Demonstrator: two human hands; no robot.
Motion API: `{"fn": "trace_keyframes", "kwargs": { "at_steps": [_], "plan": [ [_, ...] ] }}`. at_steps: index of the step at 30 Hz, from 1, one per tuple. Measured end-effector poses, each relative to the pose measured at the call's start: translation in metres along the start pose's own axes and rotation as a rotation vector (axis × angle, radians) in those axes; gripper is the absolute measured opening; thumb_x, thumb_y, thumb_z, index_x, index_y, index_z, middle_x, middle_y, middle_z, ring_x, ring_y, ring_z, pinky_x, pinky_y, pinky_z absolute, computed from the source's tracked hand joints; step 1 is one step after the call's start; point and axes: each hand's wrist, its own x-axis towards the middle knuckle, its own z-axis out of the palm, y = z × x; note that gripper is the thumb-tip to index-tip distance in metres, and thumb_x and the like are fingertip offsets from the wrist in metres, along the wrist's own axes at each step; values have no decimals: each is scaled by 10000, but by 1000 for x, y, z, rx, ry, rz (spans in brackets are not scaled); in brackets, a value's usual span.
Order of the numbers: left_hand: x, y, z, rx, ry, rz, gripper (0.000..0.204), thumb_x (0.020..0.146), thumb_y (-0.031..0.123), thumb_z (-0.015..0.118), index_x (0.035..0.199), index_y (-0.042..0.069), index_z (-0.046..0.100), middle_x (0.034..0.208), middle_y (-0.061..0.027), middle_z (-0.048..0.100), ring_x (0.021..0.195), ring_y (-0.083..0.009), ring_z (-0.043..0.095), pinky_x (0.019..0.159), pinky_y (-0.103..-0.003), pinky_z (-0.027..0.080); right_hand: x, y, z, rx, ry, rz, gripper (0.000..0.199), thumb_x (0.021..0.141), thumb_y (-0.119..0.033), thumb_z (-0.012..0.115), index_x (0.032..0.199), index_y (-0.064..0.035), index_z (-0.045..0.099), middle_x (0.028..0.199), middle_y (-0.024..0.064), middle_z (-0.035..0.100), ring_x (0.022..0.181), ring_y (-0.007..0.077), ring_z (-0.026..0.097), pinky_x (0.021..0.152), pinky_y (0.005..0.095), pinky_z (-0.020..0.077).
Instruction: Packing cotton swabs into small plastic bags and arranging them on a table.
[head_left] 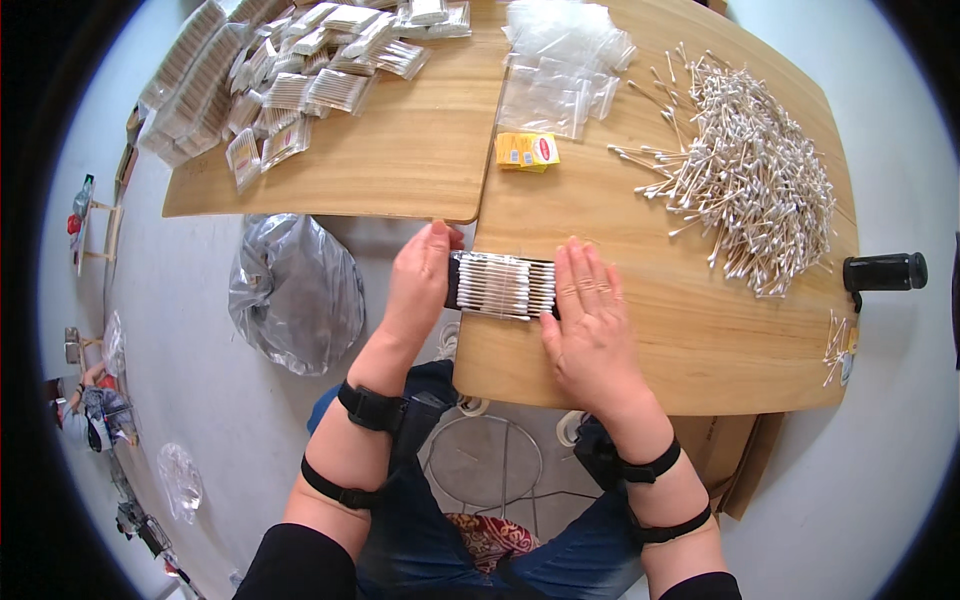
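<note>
Two light wooden tabletops are sitting side by side over a pale grey floor; the right wooden table (700,330) is carrying the work, the left wooden table (400,160) is holding a heap of bagged cotton swab packs (290,70). A crumpled grey plastic bag (295,295) is lying on the floor below the left table. On the right table, a big loose pile of cotton swabs (750,180) is spreading far right, a stack of clear zip bags (560,65) is lying at the top, small yellow label cards (527,151) are sitting just below them. A black cylinder (885,271) is sticking out at the right edge.

A row of cotton swabs (500,285) is lying at the near left edge of the right table, between both hands. The left hand (420,285) is pressing flat against the row's left end, fingers straight, gripping nothing. The right hand (590,320) is lying open, palm down, fingers touching the row's right end.

The row's long axis is running left to right; each swab is pointing away from the person, tips near and far.
</note>
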Motion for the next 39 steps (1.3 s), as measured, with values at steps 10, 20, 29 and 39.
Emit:
{"fn": "trace_keyframes", "kwargs": {
  "at_steps": [10,20,29,39],
  "plan": [
    [-1,-7,10,-29,75,-179,471,1065,391,572,789,12,615,658,33,536,620,-61,442,563,-262,414,-1,-11,3,-169,-98,35,954,902,-558,631,1533,93,332,1636,230,289,1558,328,198,1258,548,89],
    [-1,-5,17,112,141,-41,470,1054,347,587,768,-26,600,597,-98,479,577,-160,413,559,-346,416,8,-26,16,-151,-84,33,992,889,-620,610,1519,102,356,1640,237,272,1562,336,173,1259,547,70],
    [2,-2,11,254,117,-23,451,1041,310,591,742,-27,567,617,-176,530,554,-297,461,570,-395,439,14,-34,11,-141,-107,32,970,890,-597,628,1502,112,377,1627,244,299,1551,334,211,1250,554,104],
    [41,57,12,681,197,654,148,861,94,726,1001,60,690,1099,-123,692,1041,-329,632,904,-423,505,36,2,-25,267,104,7,533,895,-230,730,1298,88,585,1340,270,601,1252,410,572,1068,474,459]
  ]
}}
